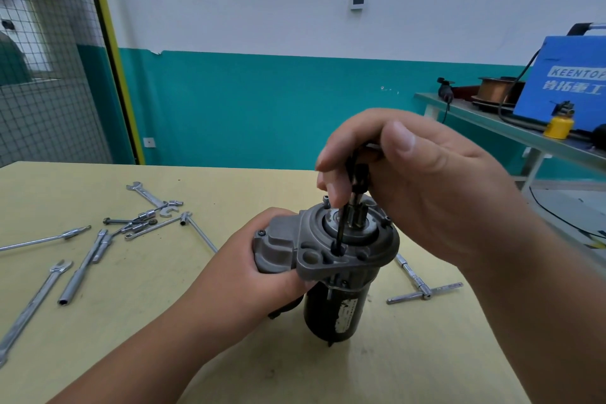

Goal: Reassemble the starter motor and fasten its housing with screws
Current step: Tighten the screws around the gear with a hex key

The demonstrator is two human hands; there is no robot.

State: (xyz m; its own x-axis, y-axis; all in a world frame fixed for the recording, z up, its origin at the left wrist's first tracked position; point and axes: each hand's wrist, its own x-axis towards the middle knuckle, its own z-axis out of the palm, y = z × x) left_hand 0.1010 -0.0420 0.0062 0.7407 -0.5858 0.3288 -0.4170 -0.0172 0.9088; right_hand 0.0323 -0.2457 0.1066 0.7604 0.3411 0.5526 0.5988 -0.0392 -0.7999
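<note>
Head view: yellow table (pixel 131 321) before teal wall (pixel 262 108), left hand (pixel 249 275) grips starter motor (pixel 337 305), right hand (pixel 426 193) holds tool (pixel 341 226).

One motor (pixel 337 308), folks, and two hands in shot: left hand (pixel 249 272), right hand (pixel 426 180). One black key (pixel 339 229). Spanners, I count two clear ones: top spanner (pixel 146 195) and left spanner (pixel 36 302). One T-handle (pixel 423 289). That heap of small bits (pixel 144 220) is too tangled to count. Two tables: yellow table (pixel 98 354), green bench (pixel 492 121). One blue welder (pixel 564 82), one yellow can (pixel 559 128), one wire spool (pixel 495 88).
</note>
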